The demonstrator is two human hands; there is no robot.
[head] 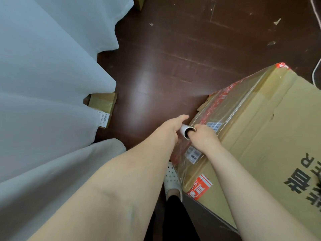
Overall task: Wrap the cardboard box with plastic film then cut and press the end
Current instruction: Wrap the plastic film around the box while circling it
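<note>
A large cardboard box [271,129] with red tape and black printed characters stands on the dark floor at the right. Clear plastic film [231,105] stretches over its left side, across the barcode labels. The film roll [186,131], a white tube with a brown core, is held upright against the box's left face. My left hand [171,129] grips the roll from the left, thumb reaching past it. My right hand [202,135] holds the top end, with fingers curled into the open core.
White sheer curtains [52,84] fill the left side. A small cardboard box [104,108] sits under the curtain edge on the dark wooden floor [165,58]. My white perforated shoe [172,180] stands beside the big box. A white cable [315,73] lies at the right edge.
</note>
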